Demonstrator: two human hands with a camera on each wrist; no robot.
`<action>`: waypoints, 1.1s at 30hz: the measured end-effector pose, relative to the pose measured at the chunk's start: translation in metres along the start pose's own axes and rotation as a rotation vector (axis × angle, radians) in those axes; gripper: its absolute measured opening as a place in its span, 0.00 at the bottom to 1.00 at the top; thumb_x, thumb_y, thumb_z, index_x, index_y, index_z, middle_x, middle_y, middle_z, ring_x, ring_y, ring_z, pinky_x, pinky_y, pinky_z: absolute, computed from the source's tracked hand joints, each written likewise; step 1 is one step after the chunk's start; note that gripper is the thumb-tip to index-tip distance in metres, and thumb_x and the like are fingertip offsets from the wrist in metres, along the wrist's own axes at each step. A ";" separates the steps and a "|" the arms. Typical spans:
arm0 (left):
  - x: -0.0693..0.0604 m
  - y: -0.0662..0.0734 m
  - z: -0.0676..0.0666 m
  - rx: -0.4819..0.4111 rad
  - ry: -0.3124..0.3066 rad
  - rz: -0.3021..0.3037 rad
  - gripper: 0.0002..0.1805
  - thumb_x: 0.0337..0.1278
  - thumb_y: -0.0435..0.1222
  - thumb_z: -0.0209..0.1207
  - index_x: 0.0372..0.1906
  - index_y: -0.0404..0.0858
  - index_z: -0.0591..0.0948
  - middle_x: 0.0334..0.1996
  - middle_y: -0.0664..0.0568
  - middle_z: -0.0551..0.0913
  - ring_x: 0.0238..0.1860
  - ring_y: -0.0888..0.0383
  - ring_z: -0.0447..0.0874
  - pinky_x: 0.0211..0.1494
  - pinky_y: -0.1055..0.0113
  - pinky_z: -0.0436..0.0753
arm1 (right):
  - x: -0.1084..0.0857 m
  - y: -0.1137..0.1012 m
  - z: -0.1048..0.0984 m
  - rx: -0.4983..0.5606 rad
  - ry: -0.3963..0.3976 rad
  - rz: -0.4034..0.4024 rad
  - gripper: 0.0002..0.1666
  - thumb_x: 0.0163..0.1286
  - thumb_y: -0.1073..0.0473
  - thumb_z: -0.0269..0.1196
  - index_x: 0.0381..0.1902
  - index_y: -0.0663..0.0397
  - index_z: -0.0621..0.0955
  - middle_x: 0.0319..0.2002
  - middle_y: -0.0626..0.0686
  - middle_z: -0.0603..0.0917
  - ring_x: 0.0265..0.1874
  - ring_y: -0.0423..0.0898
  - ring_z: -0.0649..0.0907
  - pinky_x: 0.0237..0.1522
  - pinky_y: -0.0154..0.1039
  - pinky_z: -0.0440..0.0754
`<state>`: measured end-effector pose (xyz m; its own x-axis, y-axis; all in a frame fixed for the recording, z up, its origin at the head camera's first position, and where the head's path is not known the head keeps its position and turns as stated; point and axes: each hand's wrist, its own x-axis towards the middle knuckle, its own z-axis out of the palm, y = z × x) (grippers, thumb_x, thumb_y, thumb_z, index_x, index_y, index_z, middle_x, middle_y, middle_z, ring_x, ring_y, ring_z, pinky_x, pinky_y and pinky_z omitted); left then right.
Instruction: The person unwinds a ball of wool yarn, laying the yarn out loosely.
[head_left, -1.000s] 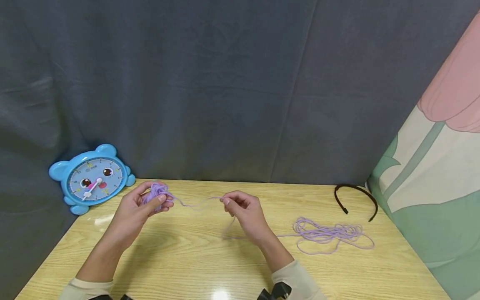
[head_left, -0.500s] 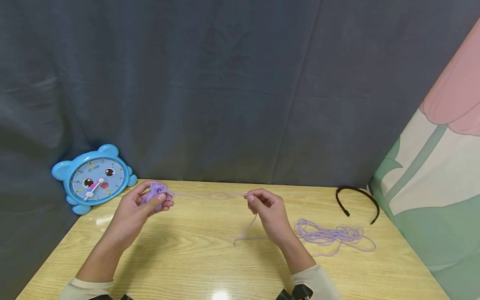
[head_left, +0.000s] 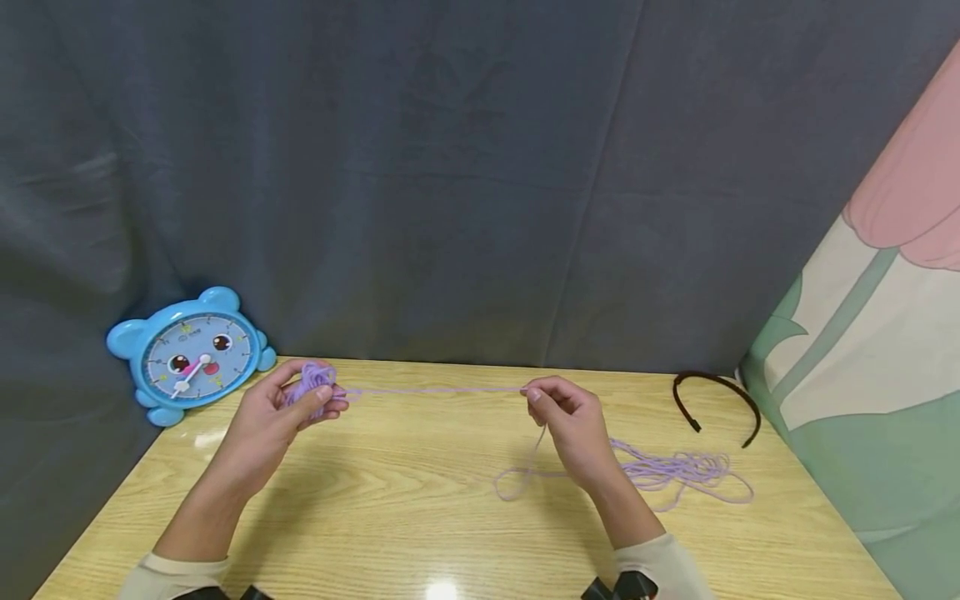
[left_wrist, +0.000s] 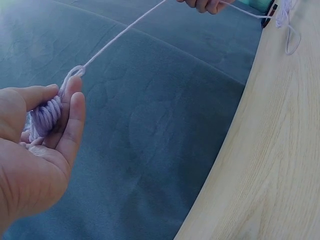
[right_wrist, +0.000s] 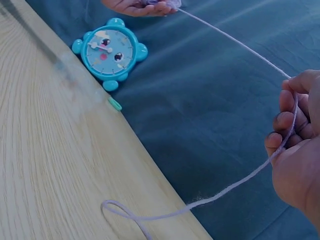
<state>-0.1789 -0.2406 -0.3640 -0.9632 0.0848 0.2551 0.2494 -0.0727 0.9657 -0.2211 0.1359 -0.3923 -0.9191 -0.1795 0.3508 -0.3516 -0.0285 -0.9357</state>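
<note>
A small wound bundle of purple yarn [head_left: 309, 388] [left_wrist: 46, 117] is held in the left hand [head_left: 272, 421] [left_wrist: 37, 145], thumb on one side and fingers on the other. From it a strand [head_left: 442, 390] [right_wrist: 235, 41] runs straight to the right hand [head_left: 573, 429] [right_wrist: 302, 135], which pinches it between thumb and forefinger. Below that pinch the yarn hangs past the curled fingers to a loop on the table. A loose tangle of the same yarn [head_left: 693, 471] lies on the table, partly behind the right forearm.
At the table's [head_left: 390, 517] back left a blue animal-shaped clock [head_left: 198, 358] leans near the dark curtain [head_left: 420, 183]. A dark headband [head_left: 712, 377] lies at the back right. Beside the clock, the right wrist view shows a small green object [right_wrist: 115, 104].
My right hand has moved to the right, away from the left, and the strand between them has straightened. The hanging yarn's loop has shifted right along the table. My left hand stays nearly still.
</note>
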 end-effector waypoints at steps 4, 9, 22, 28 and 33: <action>0.000 0.000 -0.001 0.005 0.006 -0.012 0.12 0.72 0.31 0.60 0.56 0.36 0.75 0.40 0.55 0.90 0.40 0.62 0.92 0.50 0.69 0.89 | -0.001 -0.001 -0.006 0.016 0.013 -0.020 0.08 0.77 0.63 0.60 0.39 0.51 0.86 0.27 0.44 0.77 0.29 0.39 0.73 0.35 0.33 0.75; 0.000 0.000 -0.001 0.016 0.008 -0.023 0.12 0.72 0.32 0.61 0.55 0.36 0.75 0.40 0.56 0.89 0.40 0.63 0.92 0.51 0.69 0.89 | -0.002 -0.002 -0.013 0.027 0.049 -0.031 0.08 0.77 0.64 0.60 0.39 0.52 0.86 0.27 0.44 0.77 0.29 0.40 0.73 0.35 0.34 0.75; 0.002 -0.001 0.000 -0.010 -0.012 -0.002 0.10 0.72 0.30 0.60 0.54 0.37 0.76 0.38 0.55 0.90 0.38 0.63 0.92 0.49 0.70 0.89 | -0.002 -0.007 -0.030 0.100 0.128 -0.047 0.10 0.77 0.67 0.59 0.38 0.51 0.86 0.25 0.45 0.77 0.27 0.40 0.73 0.33 0.33 0.74; 0.001 0.000 0.000 -0.007 -0.012 -0.006 0.10 0.72 0.30 0.60 0.53 0.36 0.76 0.37 0.55 0.89 0.38 0.63 0.91 0.49 0.70 0.89 | -0.002 -0.010 -0.039 0.177 0.155 -0.069 0.11 0.77 0.69 0.58 0.37 0.54 0.86 0.26 0.45 0.78 0.28 0.39 0.74 0.33 0.33 0.74; 0.000 -0.002 -0.003 0.008 -0.013 -0.004 0.10 0.72 0.31 0.60 0.54 0.37 0.75 0.37 0.57 0.89 0.38 0.65 0.91 0.49 0.70 0.89 | -0.002 -0.012 -0.048 0.249 0.162 -0.109 0.12 0.77 0.71 0.57 0.37 0.56 0.86 0.28 0.45 0.81 0.29 0.39 0.76 0.34 0.32 0.75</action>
<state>-0.1799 -0.2431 -0.3660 -0.9629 0.0977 0.2517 0.2462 -0.0645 0.9671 -0.2236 0.1842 -0.3804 -0.9019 -0.0040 0.4320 -0.4135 -0.2821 -0.8657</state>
